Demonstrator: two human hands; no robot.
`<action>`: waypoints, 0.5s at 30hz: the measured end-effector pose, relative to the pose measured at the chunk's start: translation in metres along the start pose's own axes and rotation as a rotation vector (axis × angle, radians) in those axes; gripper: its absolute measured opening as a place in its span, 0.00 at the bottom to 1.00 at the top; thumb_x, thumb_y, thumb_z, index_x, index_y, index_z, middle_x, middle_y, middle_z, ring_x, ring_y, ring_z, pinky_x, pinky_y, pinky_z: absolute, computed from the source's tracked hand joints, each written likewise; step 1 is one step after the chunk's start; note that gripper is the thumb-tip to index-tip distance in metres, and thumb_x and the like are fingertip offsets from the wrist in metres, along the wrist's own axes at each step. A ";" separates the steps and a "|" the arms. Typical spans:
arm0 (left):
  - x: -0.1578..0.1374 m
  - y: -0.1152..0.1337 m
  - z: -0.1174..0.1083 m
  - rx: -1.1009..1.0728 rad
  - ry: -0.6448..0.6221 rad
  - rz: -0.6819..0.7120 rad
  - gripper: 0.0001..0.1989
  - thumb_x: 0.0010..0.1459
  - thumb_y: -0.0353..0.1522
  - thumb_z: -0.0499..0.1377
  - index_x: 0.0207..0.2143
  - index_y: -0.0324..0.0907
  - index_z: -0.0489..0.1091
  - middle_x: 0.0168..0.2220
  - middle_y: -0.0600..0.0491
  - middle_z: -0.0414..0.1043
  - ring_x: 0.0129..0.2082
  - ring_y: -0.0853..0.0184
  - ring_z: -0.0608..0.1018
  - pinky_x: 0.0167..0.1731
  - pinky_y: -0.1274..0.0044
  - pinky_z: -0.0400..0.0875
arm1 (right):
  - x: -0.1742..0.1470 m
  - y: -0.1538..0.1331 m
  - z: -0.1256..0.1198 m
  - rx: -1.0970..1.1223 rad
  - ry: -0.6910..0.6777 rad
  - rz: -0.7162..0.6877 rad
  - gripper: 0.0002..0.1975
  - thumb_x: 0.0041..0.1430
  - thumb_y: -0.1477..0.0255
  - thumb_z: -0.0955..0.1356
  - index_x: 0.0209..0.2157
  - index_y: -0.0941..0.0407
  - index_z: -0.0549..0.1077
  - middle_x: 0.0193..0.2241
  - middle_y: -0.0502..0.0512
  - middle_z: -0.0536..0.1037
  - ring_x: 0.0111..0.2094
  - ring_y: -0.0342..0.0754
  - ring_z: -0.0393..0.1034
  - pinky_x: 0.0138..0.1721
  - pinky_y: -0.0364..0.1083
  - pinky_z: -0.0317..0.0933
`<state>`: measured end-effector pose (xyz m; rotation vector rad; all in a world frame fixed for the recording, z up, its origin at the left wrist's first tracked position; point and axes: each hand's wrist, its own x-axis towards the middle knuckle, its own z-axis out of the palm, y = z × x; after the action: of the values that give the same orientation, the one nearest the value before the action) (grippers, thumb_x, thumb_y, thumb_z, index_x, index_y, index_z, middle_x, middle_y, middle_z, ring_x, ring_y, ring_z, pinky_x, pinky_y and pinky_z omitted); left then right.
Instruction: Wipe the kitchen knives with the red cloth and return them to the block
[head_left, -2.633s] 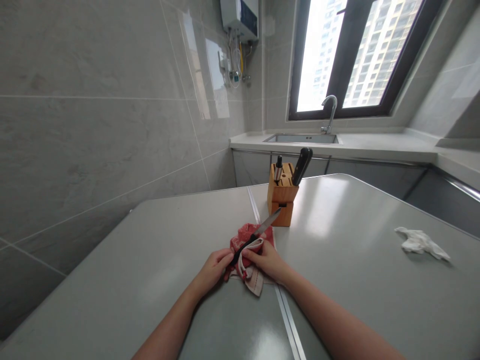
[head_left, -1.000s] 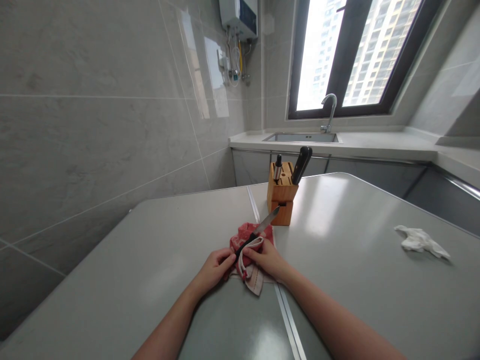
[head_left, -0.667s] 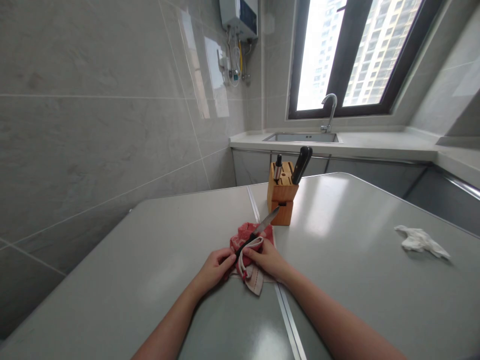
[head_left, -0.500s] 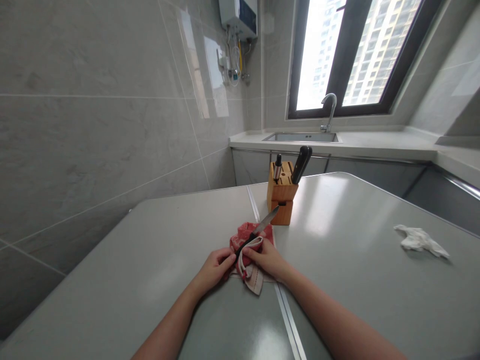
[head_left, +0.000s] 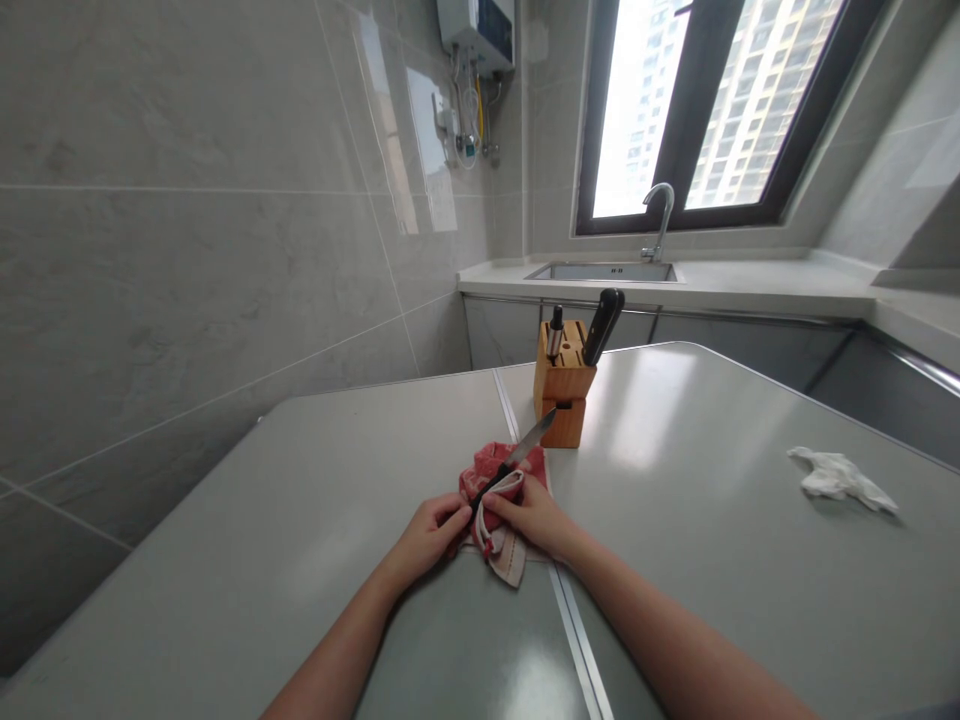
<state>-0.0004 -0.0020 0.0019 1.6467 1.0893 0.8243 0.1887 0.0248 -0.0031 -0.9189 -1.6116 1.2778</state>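
Knife [head_left: 532, 437] near block [head_left: 565, 383], table edge [head_left: 390, 385] beyond

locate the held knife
In the head view, just right of centre, the knife is over the red cloth, handle at the left hand, blade toward the wooden block.

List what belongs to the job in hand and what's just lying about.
Job in hand:
held knife, its handle in the left hand
red cloth, gripped by the right hand

Lying or standing about:
crumpled white cloth or tissue
wooden knife block, untouched, though possibly related
second knife, slotted in the block
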 end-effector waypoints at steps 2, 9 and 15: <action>0.000 0.001 0.000 0.000 -0.001 -0.002 0.21 0.58 0.46 0.52 0.24 0.38 0.63 0.18 0.60 0.56 0.16 0.75 0.60 0.17 0.82 0.53 | 0.000 0.001 0.000 -0.017 0.003 0.005 0.17 0.51 0.59 0.70 0.36 0.59 0.73 0.36 0.56 0.78 0.40 0.52 0.71 0.45 0.50 0.63; 0.000 0.002 0.000 0.008 0.000 -0.008 0.21 0.58 0.47 0.51 0.24 0.38 0.62 0.17 0.60 0.56 0.16 0.75 0.60 0.17 0.82 0.53 | 0.000 0.002 0.000 0.003 0.006 0.007 0.19 0.50 0.58 0.70 0.38 0.59 0.73 0.38 0.57 0.77 0.42 0.53 0.71 0.46 0.50 0.62; -0.001 0.003 0.001 0.006 0.002 -0.015 0.21 0.58 0.47 0.52 0.24 0.38 0.63 0.17 0.60 0.56 0.16 0.75 0.60 0.17 0.82 0.53 | 0.000 0.000 0.000 -0.024 0.003 0.008 0.18 0.51 0.59 0.70 0.37 0.59 0.73 0.37 0.57 0.78 0.41 0.53 0.71 0.45 0.50 0.63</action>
<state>0.0010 -0.0032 0.0050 1.6411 1.1052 0.8137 0.1892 0.0248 -0.0031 -0.9427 -1.6254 1.2644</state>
